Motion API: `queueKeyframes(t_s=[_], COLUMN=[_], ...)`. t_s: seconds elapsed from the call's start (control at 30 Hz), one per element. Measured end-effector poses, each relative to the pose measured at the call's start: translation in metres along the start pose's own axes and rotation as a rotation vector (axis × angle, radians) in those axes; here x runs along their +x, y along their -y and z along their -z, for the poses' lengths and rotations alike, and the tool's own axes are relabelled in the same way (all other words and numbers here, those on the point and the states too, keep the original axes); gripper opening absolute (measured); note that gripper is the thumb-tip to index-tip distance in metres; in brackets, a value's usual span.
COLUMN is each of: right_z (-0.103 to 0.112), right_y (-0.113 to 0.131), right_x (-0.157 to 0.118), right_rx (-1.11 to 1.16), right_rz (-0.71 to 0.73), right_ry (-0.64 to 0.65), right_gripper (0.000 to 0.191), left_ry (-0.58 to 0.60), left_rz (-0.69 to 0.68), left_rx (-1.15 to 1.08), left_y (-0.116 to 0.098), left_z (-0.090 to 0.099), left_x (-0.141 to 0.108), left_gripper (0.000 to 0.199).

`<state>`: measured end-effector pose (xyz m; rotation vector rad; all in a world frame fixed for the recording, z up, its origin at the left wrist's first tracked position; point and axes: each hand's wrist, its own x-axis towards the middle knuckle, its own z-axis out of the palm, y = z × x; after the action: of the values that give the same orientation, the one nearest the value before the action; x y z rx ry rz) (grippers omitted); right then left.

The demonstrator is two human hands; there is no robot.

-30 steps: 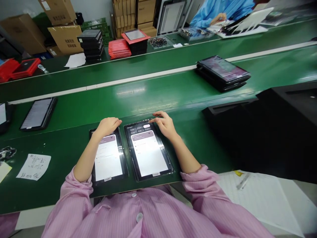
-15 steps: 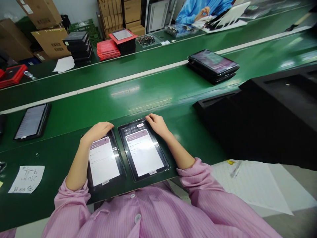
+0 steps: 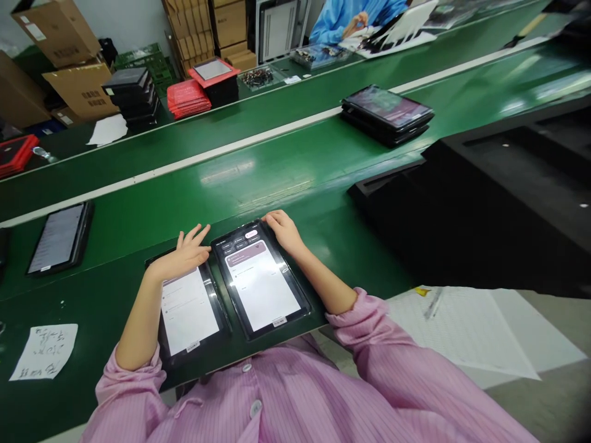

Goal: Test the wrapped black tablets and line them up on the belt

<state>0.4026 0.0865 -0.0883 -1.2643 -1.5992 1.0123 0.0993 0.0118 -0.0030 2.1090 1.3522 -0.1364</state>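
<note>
Two tablets with lit screens lie side by side at the bench's near edge. Over the top of the left tablet (image 3: 191,311) is my left hand (image 3: 184,253), its fingers spread and nothing gripped; it hides the upper part of that screen. My right hand (image 3: 282,231) rests at the top right corner of the right tablet (image 3: 263,283), fingers close together and bent at the edge. Whether these fingers grip the tablet is hard to tell. Both screens show a white panel beneath a mauve banner.
A tablet stack (image 3: 388,114) stands on the green belt (image 3: 258,160), another tablet (image 3: 58,240) at left. A large black case (image 3: 489,209) fills the right. A handwritten note (image 3: 45,352) lies left. Across the belt sits a person in blue (image 3: 335,21).
My left hand's fingers have spread and lifted over the left tablet. My right hand stays at its tablet's corner. The whole view has shifted slightly, and the right screen's list looks different.
</note>
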Motion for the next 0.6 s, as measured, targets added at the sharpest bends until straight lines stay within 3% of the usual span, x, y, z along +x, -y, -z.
queueKeyframes(t_s=[0.1, 0.17, 0.43, 0.6], right_z=[0.003, 0.005, -0.003, -0.019], right_y=[0.001, 0.002, -0.017, -0.024], right_x=[0.002, 0.002, 0.009, 0.006], right_rx=[0.379, 0.488, 0.104, -0.003], right_rz=[-0.078, -0.091, -0.045, -0.018], right_ry=[0.059, 0.097, 0.039, 0.070], right_gripper=[0.052, 0.051, 0.033, 0.084], left_ry=[-0.008, -0.005, -0.062, -0.105], left_rz=[-0.006, -0.007, 0.132, 0.173], left_rx=[-0.004, 0.016, 0.121, 0.057], left_y=[0.003, 0.005, 0.019, 0.038], left_z=[-0.005, -0.007, 0.008, 0.020], left_x=[0.003, 0.004, -0.007, -0.017], left_gripper=[0.082, 0.082, 0.059, 0.054])
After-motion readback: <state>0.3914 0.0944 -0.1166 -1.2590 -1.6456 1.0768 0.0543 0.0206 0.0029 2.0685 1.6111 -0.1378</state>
